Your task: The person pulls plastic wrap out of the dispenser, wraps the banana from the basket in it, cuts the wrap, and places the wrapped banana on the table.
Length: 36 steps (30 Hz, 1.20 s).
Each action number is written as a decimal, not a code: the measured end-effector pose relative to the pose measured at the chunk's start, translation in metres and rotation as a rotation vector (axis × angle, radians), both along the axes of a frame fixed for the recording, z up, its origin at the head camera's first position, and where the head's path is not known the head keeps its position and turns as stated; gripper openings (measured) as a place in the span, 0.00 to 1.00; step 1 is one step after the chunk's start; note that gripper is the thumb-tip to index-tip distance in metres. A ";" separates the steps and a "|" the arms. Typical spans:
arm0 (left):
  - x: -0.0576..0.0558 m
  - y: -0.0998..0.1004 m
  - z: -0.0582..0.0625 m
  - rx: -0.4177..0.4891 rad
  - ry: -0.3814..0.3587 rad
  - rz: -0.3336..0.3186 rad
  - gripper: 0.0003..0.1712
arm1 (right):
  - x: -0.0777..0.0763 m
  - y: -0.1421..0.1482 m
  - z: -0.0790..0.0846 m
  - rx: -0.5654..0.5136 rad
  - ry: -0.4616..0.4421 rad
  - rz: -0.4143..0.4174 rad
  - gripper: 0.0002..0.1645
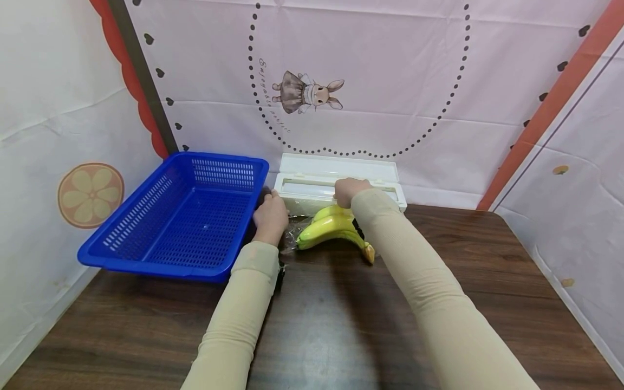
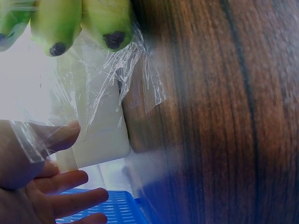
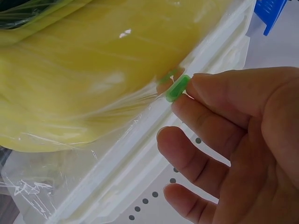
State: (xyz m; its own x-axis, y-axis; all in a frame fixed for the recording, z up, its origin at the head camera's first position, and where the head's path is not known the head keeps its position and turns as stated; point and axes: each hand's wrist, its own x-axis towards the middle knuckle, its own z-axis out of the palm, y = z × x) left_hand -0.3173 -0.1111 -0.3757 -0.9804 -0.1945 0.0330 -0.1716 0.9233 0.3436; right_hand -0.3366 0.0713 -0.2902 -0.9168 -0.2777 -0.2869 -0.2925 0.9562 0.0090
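A bunch of bananas [image 1: 326, 230], yellow with green tips, lies in front of a white cling film box [image 1: 298, 207] with its lid raised. Clear film [image 2: 128, 70] covers the bananas and runs to the box. My right hand [image 1: 350, 192] is over the box; in the right wrist view its thumb and index finger pinch a small green slider [image 3: 177, 88] on the white rail, other fingers loosely bent. Beside the left end of the box is my left hand [image 1: 271, 216]. Its thumb and fingers are apart, with film lying against the thumb in the left wrist view.
A blue plastic basket [image 1: 151, 264] stands on the left of the dark wooden table [image 1: 312, 330], close to my left hand. Behind the box hangs a pale printed cloth [image 1: 380, 81], and similar cloth lines both sides.
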 end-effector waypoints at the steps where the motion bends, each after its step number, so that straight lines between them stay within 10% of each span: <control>1: 0.000 0.000 0.000 0.000 -0.001 0.001 0.40 | 0.001 0.000 0.001 -0.001 0.002 0.002 0.17; 36: -0.002 -0.001 -0.003 0.000 0.025 -0.001 0.40 | -0.003 0.008 0.002 0.025 -0.003 -0.002 0.16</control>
State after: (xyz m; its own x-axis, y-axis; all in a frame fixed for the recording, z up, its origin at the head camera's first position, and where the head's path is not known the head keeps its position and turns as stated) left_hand -0.3195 -0.1121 -0.3785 -0.9793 -0.1939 0.0579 -0.1622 0.9235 0.3476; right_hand -0.3396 0.0789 -0.2885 -0.9167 -0.2683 -0.2961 -0.2904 0.9564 0.0323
